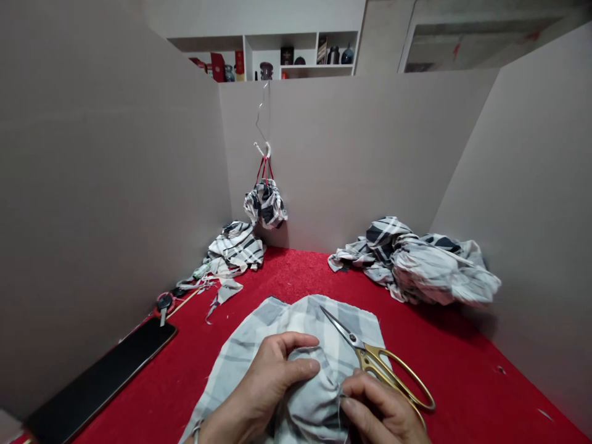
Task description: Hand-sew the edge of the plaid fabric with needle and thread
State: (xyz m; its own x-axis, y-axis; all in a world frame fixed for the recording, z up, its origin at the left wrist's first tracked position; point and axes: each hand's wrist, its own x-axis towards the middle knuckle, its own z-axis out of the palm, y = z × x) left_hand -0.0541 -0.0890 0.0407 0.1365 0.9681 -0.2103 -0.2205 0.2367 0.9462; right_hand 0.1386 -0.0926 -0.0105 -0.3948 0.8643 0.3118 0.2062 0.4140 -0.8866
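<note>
A grey-and-white plaid cloth (287, 320) lies on the red carpeted surface (194, 370) in front of me, with its middle gathered into a puffed fold. My left hand (263, 382) grips that fold from the left, and my right hand (377, 410) pinches its edge at the lower right. A fine thread may run from those right fingers, but it is too thin to be sure. Gold-handled scissors (377, 364) rest partly on the cloth, blades pointing up and left, just above my right hand.
A plaid bundle (266, 205) hangs from a wire hook on red loops against the back wall. Plaid cloth heaps (416, 262) sit at the right, and another (235, 246) at the left. A black flat device (99, 373) lies along the left wall.
</note>
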